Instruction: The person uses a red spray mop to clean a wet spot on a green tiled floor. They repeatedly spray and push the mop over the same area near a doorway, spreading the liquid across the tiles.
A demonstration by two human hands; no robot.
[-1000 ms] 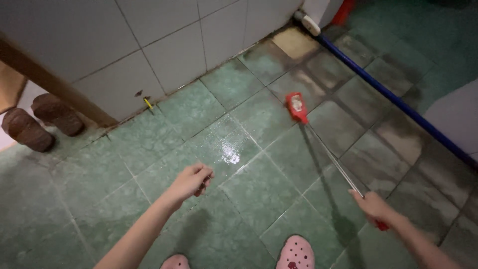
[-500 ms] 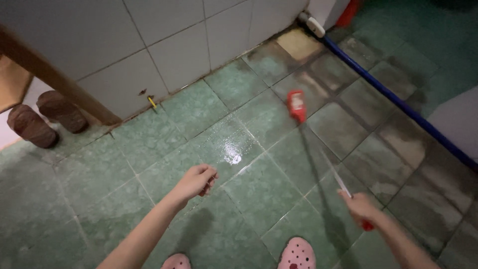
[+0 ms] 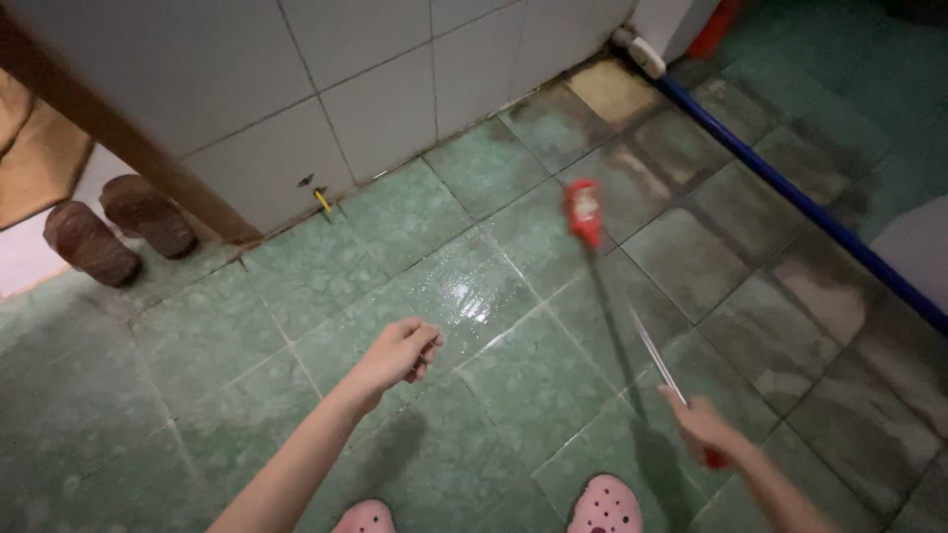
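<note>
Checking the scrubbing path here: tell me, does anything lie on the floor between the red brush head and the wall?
Nothing visible does. The red brush head, on the long handle held in the right hand, sits on bare green floor tiles. The blue pipe runs off to its right, and the left hand hangs clear.

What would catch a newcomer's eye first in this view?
Probably the red brush head on the wet green tiled floor, its thin metal handle gripped by the right hand. Then the loosely curled, empty left hand at centre, and the blue pole running along the right.
</note>
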